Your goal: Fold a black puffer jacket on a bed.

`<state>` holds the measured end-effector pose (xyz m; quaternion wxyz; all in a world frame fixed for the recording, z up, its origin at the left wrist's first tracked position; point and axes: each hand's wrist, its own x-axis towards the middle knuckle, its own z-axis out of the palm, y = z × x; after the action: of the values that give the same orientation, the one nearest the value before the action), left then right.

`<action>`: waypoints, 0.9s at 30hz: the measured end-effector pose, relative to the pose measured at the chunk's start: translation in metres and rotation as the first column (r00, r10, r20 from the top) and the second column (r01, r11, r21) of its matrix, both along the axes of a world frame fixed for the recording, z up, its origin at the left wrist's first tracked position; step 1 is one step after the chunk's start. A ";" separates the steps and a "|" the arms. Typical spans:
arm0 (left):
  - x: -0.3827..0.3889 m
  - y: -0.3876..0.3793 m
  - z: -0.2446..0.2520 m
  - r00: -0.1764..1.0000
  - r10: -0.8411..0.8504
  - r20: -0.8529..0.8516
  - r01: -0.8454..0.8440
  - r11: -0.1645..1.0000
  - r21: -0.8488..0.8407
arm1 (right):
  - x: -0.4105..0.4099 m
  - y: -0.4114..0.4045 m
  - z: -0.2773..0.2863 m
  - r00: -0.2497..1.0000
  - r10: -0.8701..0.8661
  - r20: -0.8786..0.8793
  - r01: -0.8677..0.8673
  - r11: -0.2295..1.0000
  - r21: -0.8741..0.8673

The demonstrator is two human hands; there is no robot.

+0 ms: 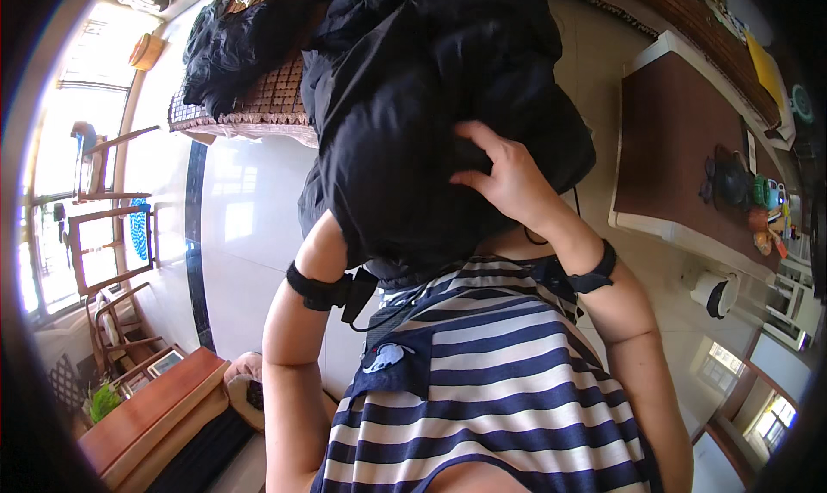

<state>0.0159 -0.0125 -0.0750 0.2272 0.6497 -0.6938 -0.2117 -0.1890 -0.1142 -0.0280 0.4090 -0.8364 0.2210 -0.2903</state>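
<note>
A large black garment (400, 138), apparently a puffy jacket, is spread across my lap and hangs over the edge of a seat. My right hand (510, 170) is over its middle, thumb and forefinger apart, with nothing visible between them. Whether its fingertips touch the fabric I cannot tell. My left forearm (326, 241) goes under the black cloth, so the left hand itself is hidden. Both forearms wear black straps, with a thin cable near the left one.
A seat with a brown beaded mat (274, 92) holds more black clothing (252, 47) ahead to the left. On the right stands a brown-topped table (678, 138) bearing cups and small items. A white bin (716, 293) is on the floor. Wooden chairs (116, 247) line the left window.
</note>
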 end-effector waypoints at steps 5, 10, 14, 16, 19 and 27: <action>0.030 0.019 -0.018 0.999 -0.037 0.020 0.037 0.999 0.011 | 0.008 -0.011 0.013 0.982 -0.097 -0.159 0.131 0.967 0.219; 0.039 0.057 0.009 0.348 0.582 -0.735 -0.201 0.812 0.548 | -0.006 -0.041 -0.015 0.968 -0.212 0.135 0.131 0.885 0.447; 0.039 0.088 -0.007 0.330 0.327 -0.886 -0.097 0.945 0.313 | -0.003 -0.017 -0.018 0.964 -0.205 0.167 0.132 0.920 0.369; 0.018 0.084 -0.007 0.121 0.342 -0.932 -0.178 0.931 0.319 | 0.000 -0.001 -0.006 0.982 -0.136 0.133 0.060 0.884 0.463; 0.003 0.065 0.001 -0.111 0.388 -0.915 -0.276 0.872 0.404 | -0.001 0.006 -0.010 0.985 -0.125 0.117 0.063 0.903 0.426; -0.006 0.073 0.023 0.884 0.177 -0.433 -0.132 0.983 0.130 | -0.004 0.024 0.002 0.951 0.162 -0.265 -0.204 0.969 -0.138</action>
<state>0.0102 0.0600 -0.0516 0.3634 0.6480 -0.5588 -0.3686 -0.1928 -0.0897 -0.0259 0.3329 -0.9141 0.1677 -0.1597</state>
